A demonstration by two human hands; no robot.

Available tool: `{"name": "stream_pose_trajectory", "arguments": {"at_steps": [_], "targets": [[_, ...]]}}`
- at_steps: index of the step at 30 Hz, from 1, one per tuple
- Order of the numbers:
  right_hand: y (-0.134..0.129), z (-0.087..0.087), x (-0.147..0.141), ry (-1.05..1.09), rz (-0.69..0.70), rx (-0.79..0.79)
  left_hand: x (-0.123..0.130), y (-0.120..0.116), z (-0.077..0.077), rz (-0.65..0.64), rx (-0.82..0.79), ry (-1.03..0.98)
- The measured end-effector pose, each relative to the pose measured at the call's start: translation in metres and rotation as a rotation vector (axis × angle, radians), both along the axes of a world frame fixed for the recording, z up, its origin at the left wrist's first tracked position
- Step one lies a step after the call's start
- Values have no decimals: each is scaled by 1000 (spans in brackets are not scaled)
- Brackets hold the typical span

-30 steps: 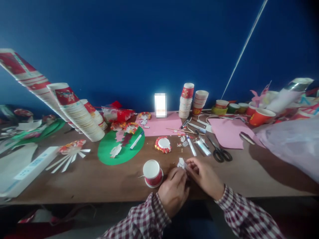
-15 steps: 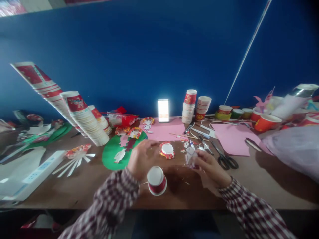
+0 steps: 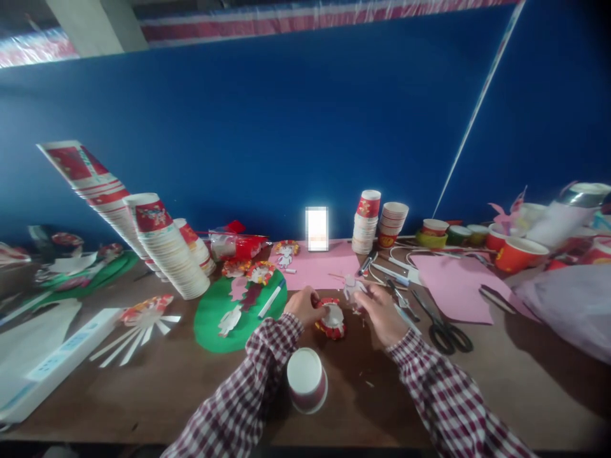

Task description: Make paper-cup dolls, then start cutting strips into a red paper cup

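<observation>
My left hand point(image 3: 305, 308) is closed at the left edge of a round red-and-yellow fringed cup piece with a white centre point(image 3: 335, 313), pinching its rim. My right hand point(image 3: 379, 313) holds a small pale paper figure cutout point(image 3: 353, 287) between thumb and fingers, just right of and above the round piece. An upside-down paper cup point(image 3: 305, 375) stands on the table near me, below the round piece. Left of my left hand lies a green paper point(image 3: 210, 331) bearing more cutouts, and a marker point(image 3: 271, 301) rests on it.
Tall leaning cup stacks point(image 3: 167, 248) stand at the left, shorter ones point(image 3: 365, 222) at the back. Black scissors point(image 3: 446, 331) and pink paper point(image 3: 453, 289) lie right of my right hand. A power strip point(image 3: 62, 362) is at far left; a plastic bag point(image 3: 568, 305) is at far right.
My left hand has come down onto the round piece's edge. The paper figure in my right hand has moved left, nearer to that piece. A marker now lies on the green paper. The view has tilted up.
</observation>
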State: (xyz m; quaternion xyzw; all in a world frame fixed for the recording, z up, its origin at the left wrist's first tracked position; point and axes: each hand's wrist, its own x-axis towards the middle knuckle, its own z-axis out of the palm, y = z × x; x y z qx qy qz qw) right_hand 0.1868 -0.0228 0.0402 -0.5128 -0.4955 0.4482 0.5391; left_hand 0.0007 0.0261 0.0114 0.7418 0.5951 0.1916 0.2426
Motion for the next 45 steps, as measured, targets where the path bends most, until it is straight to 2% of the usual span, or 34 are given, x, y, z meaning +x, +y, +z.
{"name": "stream_pose_trajectory", "arguments": {"at_steps": [2, 5, 8, 10, 12, 17, 19, 21, 26, 30, 34, 37, 41, 45], "targets": [[-1, -3, 0, 26, 17, -6, -1, 1, -3, -10, -15, -55], [-1, -7, 0, 87, 25, -33, -3, 6, -4, -60, -154, -139], [1, -9, -1, 184, 39, -51, -7, 13, -1, -166, -334, -315], [1, -9, -1, 293, 64, -71, -12, 17, 2, -227, -372, -433], [1, -11, -1, 380, 87, -102, -18, 21, 4, -210, -305, -504], [0, -19, -4, 587, 175, -247, -20, 20, 3, 95, 117, -568], [1, -21, -6, 705, 259, -308, -14, 16, 0, 108, 214, -633], [1, -21, -8, 790, 301, -312, -8, 11, -2, 48, 257, -687], [2, -14, -7, 854, 249, -263, 1, 4, -5, -126, 234, -699], [1, -13, -7, 830, 224, -252, -2, 6, -9, -179, 224, -749], [2, -17, -7, 824, 199, -243, -7, 9, -13, -205, 101, -830], [2, -20, -8, 788, 194, -234, -7, 8, -11, -174, 75, -884], [0, -20, -12, 722, 225, -233, -2, 7, -9, -49, 80, -900], [-1, -20, -16, 688, 254, -216, 1, 9, -10, 58, 38, -1041]]}}
